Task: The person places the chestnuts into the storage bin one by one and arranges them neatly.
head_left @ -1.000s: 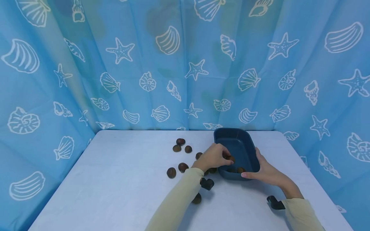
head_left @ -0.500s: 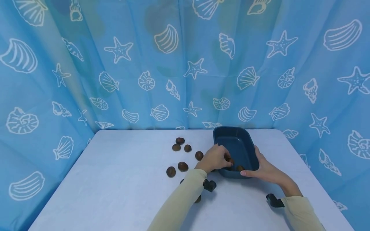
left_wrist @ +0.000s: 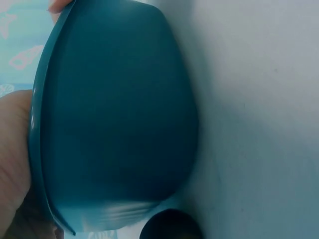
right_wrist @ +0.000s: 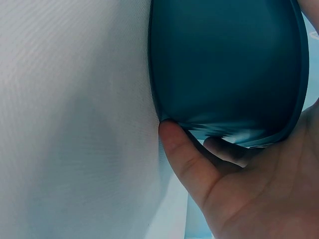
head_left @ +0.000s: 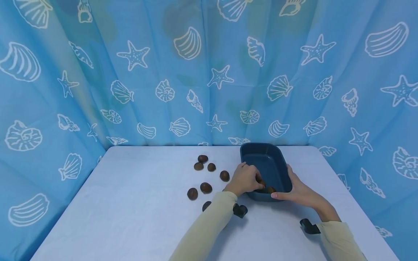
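A dark blue rectangular tub stands at the table's right. My left hand reaches over its left rim, fingers curled down inside, with a brown chestnut at the fingertips. Another chestnut lies in the tub's near end. My right hand holds the near right corner, thumb over the near rim and fingers along the right side. The right wrist view shows its fingers against the tub's outer wall. In the left wrist view the tub's wall hides the left fingertips.
Several chestnuts lie loose on the white table left of the tub, such as one chestnut and another chestnut. One chestnut is partly behind the left sleeve. A blue shell-patterned curtain hangs behind the table.
My left hand and forearm have shifted slightly right, with the fingers staying inside the tub. The sleeve now covers a chestnut near the front. My right hand keeps its hold on the tub.
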The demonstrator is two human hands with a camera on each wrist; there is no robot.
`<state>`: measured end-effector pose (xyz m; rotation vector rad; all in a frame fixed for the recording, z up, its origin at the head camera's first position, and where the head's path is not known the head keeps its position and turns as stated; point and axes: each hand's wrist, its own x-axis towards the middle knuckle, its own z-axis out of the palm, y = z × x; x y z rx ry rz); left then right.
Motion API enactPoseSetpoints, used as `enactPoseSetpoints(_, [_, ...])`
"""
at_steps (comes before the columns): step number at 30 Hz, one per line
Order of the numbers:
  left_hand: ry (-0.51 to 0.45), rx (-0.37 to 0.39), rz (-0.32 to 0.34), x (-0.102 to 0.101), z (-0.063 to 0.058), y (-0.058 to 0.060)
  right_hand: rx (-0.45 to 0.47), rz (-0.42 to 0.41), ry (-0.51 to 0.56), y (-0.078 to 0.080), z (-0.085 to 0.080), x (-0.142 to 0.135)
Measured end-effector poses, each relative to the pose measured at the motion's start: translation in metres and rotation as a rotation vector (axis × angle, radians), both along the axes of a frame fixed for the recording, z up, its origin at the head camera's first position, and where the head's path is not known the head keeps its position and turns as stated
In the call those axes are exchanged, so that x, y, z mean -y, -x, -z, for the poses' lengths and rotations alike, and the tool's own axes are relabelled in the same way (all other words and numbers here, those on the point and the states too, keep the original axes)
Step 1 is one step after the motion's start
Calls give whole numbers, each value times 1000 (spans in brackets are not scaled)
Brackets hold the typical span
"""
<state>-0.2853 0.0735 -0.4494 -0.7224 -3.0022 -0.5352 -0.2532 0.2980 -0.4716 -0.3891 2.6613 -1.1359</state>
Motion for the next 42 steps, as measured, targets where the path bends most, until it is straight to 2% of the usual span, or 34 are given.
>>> enactPoseSetpoints(5, [22,1,-21,-5,0,-2,-7,-5,19,-1,0,0])
enactPoseSetpoints(12, [45,5,-40,-10,1,-2,21,20,-14,-2,-1,1])
enactPoseSetpoints(19, [54,15,-24,-11,-1,-4,17,24,-26,-2,0,0])
enactPoseSetpoints(24, [-28,55,-2,-2,-3,-2,15,19,-16,-2,0,0])
enactPoseSetpoints(28, [-202,122,4,15,-13,-2,16,17,-20,-2,-1,1])
enactPoseSetpoints(32, [-335,142,6,42,-28,-6,23,20,-35,-1,-1,0])
enactPoseSetpoints(37, [-405,130,-65,83,-43,-12,25,19,-39,-1,-2,-1])
enactPoseSetpoints(42, [-466,104,-151,123,-43,-19,25,8,-29,-2,-3,-2])
